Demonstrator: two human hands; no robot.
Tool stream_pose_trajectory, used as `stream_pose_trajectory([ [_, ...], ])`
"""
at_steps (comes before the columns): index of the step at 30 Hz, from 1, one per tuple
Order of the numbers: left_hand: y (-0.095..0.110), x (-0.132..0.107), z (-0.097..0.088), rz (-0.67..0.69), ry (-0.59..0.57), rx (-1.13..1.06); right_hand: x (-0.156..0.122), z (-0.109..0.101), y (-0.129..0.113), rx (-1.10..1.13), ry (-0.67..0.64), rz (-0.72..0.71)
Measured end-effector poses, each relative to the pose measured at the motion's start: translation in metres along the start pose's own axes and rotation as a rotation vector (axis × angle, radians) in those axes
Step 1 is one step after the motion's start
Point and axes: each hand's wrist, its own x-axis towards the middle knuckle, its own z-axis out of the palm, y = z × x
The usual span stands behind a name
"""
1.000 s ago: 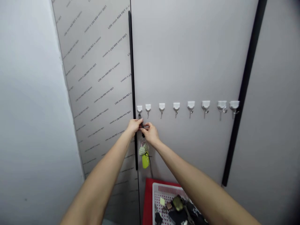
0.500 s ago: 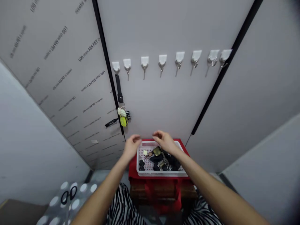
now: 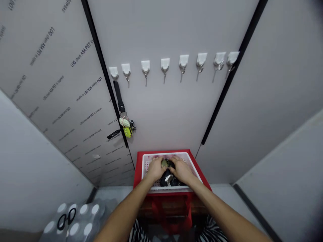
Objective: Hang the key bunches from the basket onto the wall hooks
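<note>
Head view, lower centre: left hand (image 3: 155, 169) and right hand (image 3: 180, 169) are curving around a rounded olive item (image 3: 165, 163) in a slotted plastic basket (image 3: 166, 189). Whether they're gripping it, I cannot tell.

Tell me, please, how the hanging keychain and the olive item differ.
The keychain hangs from the leftmost hook; the olive item lies in the basket, between the left hand and the right hand.
The keychain carries a bright yellow piece; the olive item, partly hidden, looks duller.
</note>
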Motion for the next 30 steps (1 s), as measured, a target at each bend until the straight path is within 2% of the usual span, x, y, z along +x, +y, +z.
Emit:
stream_pose_trajectory([
  [3, 0.0, -0.001, -0.001, 0.011, 0.018, -0.052, 0.0, 0.001, 0.002, 0.06, 0.008, -0.019],
  [9, 0.0, -0.004, -0.009, -0.075, 0.059, -0.216, -0.005, 0.001, 0.006, 0.156, 0.074, 0.022],
  [13, -0.001, -0.006, -0.016, -0.066, 0.148, -0.312, -0.006, -0.001, 0.004, 0.163, 0.077, 0.019],
  [20, -0.001, -0.011, -0.047, -0.048, 0.245, -0.445, -0.007, -0.001, 0.004, 0.173, 0.048, 0.002],
  [23, 0.007, -0.013, -0.065, -0.046, 0.259, -0.479, -0.005, -0.007, -0.001, 0.179, 0.114, 0.041],
  [26, 0.017, -0.014, -0.08, 0.001, 0.243, -0.495, -0.001, -0.018, -0.014, 0.323, 0.19, -0.024],
  [30, 0.022, -0.014, -0.092, 0.038, 0.277, -0.517, 0.007, -0.029, -0.032, 0.641, 0.018, -0.132],
])
